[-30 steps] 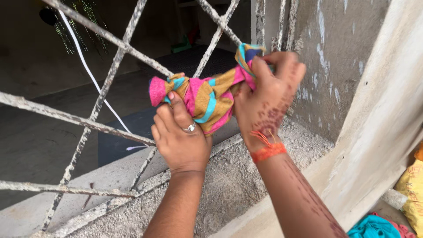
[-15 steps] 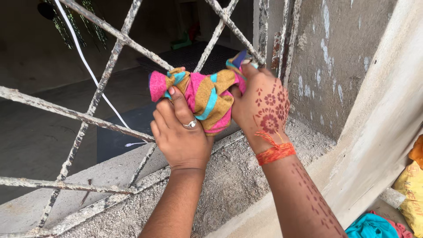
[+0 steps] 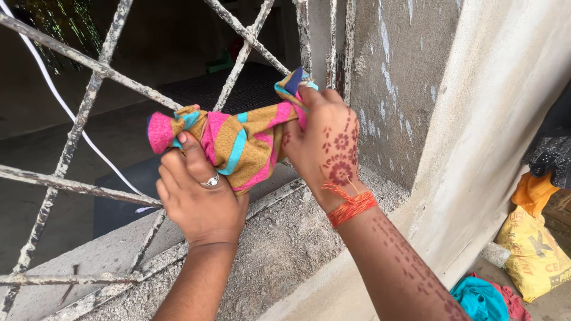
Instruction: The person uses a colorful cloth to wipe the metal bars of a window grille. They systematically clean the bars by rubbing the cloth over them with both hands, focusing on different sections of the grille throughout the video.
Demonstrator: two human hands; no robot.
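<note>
A bunched cloth (image 3: pixel 241 138) striped pink, mustard and turquoise is pressed against a rusty, white-flecked metal window grille (image 3: pixel 83 107). My left hand (image 3: pixel 199 196), with a ring on one finger, grips the cloth's left end near a diagonal bar. My right hand (image 3: pixel 324 151), patterned with henna and wearing an orange thread at the wrist, grips the right end near the upright bars (image 3: pixel 303 35). The cloth stretches between both hands.
A rough, dusty concrete sill (image 3: pixel 279 249) runs under the grille. A pale plastered wall (image 3: pixel 493 119) rises at right. On the floor below right lie a yellow sack (image 3: pixel 532 252) and turquoise and red cloths (image 3: pixel 482 300). A white cord (image 3: pixel 71 119) hangs behind the bars.
Both hands and the cloth have shifted left and slightly down in view; the camera has turned right, showing more of the wall and the sack. The right hand's back now faces the camera.
</note>
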